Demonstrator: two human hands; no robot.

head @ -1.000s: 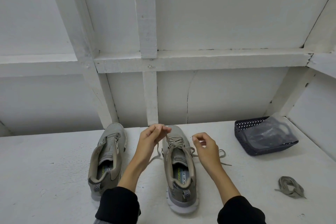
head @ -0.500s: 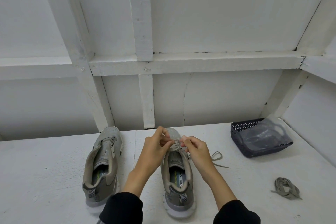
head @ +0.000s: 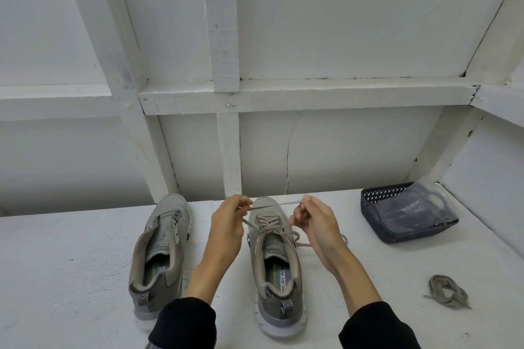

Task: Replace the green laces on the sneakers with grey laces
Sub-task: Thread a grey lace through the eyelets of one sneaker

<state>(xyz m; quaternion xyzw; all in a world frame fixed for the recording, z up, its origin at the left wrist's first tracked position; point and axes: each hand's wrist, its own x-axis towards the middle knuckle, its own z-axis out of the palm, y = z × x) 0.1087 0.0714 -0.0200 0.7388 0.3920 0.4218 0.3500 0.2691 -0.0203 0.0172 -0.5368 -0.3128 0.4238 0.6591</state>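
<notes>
Two olive-grey sneakers stand side by side on the white table, toes pointing away from me. The left sneaker (head: 161, 246) has no lace in its eyelets. The right sneaker (head: 276, 263) still carries a greenish lace (head: 268, 219) through its eyelets. My left hand (head: 228, 224) and my right hand (head: 317, 224) hover over that shoe's toe, each pinching the lace, which is stretched between them (head: 276, 205). More of the lace trails down by the shoe's right side.
A loose coiled lace (head: 446, 290) lies on the table at the right. A dark perforated basket (head: 380, 204) holding a clear plastic bag stands at the back right. White wall panels and beams rise right behind the shoes.
Both hands met over the laced shoe's upper eyelets, then drew apart again, pulling a length of lace taut between them above the toe.
</notes>
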